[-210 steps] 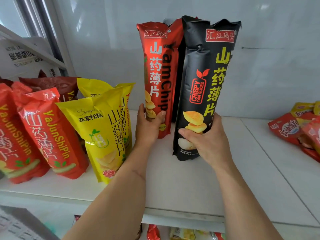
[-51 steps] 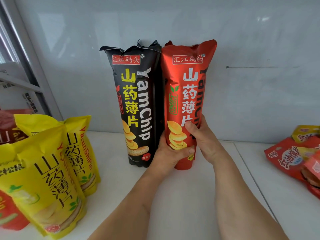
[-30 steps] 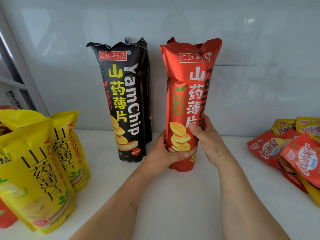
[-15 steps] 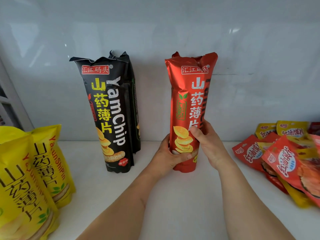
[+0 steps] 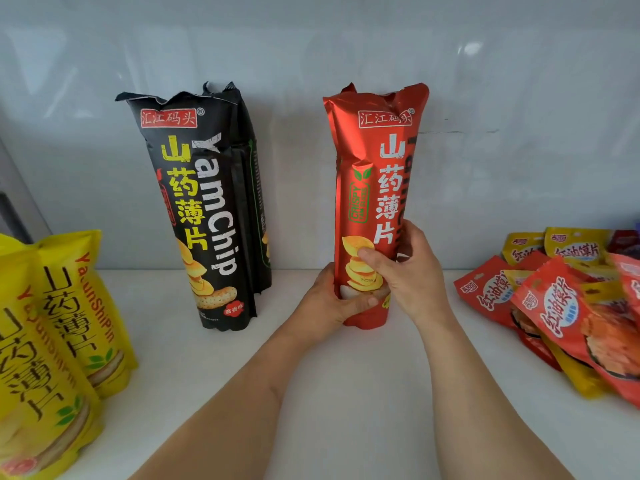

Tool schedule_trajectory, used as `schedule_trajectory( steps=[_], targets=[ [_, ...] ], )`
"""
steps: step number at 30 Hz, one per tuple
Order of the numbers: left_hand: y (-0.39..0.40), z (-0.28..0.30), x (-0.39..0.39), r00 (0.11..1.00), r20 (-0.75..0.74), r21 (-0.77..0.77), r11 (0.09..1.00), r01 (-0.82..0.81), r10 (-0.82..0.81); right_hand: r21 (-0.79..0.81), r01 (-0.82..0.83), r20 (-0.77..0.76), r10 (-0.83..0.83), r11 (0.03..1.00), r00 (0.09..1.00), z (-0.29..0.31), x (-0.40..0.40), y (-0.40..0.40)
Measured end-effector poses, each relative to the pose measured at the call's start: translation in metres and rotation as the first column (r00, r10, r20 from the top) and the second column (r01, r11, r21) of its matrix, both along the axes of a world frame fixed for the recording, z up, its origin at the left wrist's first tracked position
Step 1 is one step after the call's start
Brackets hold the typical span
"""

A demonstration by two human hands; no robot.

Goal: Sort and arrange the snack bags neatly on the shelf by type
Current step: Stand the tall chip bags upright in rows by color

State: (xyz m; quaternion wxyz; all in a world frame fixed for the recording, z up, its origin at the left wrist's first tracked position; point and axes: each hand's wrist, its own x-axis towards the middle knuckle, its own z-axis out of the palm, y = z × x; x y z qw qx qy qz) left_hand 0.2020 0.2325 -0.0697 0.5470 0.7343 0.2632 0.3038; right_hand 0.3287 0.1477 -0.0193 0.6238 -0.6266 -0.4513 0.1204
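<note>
A tall red yam chip bag (image 5: 374,161) stands upright on the white shelf (image 5: 346,393), close to the back wall. My left hand (image 5: 329,303) wraps its base from the left. My right hand (image 5: 405,271) grips its lower part from the right, thumb across the front. Left of it, apart by a wide gap, stand tall black yam chip bags (image 5: 201,209), one behind the other. Yellow yam chip pouches (image 5: 52,323) stand at the far left. A pile of small red and yellow snack packets (image 5: 561,306) lies at the right.
The grey-white back wall (image 5: 346,46) runs directly behind the tall bags. Bare shelf surface lies between the black and red bags and in front of my arms. A dark frame edge (image 5: 14,209) shows at the far left.
Both hands have slid the red bag to the right, away from the black bags, widening the gap between them. My view has shifted right, showing more of the small packets.
</note>
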Motion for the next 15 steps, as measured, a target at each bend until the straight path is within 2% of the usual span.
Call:
schedule_trajectory(
  steps=[15],
  targets=[
    [-0.014, 0.004, -0.004, 0.992, -0.072, 0.001, 0.995, -0.101, 0.101, -0.045, -0.027, -0.038, 0.025, 0.999, 0.999, 0.006, -0.001, -0.003]
  ],
)
